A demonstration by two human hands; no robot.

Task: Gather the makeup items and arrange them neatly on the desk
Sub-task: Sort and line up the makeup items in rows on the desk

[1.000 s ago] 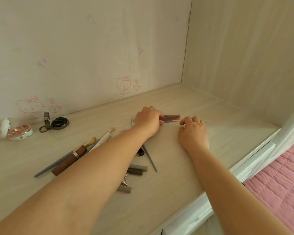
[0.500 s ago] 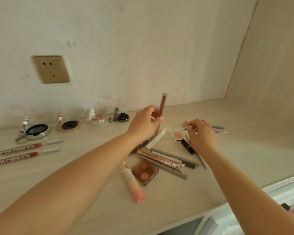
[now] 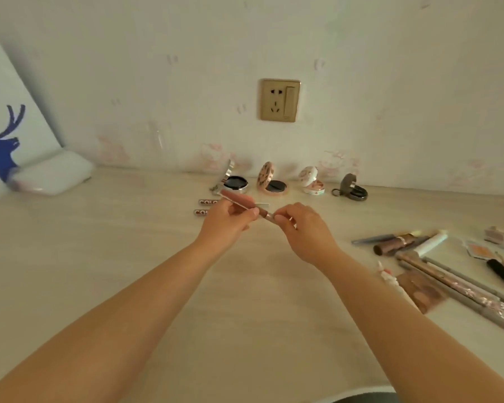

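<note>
Reddish-brown and slim, the lip gloss tube now hangs in the air between both hands, just over the back edge of the pale wooden desk. Half a second ago the left hand held it upright alone, over the loose pile; since then it has been carried across and tipped nearly level. The left hand has its fingers curled round the tube's body, and the right hand pinches the silvery cap end — thumb and forefinger closed on it.

Directly beneath lie two matching tubes with white lettering, side by side and partly hidden by the left hand. Behind them, along the wall, stands a row of four small open compacts. That suggests the gloss is about to join its two fellows as a third in the row, though I can't quite see how much room is left there.

Toward the right edge of the desk the jumble of brushes, pencils and a brown eyeshadow palette remains unsorted, so most of the gathering is yet to do.
</note>
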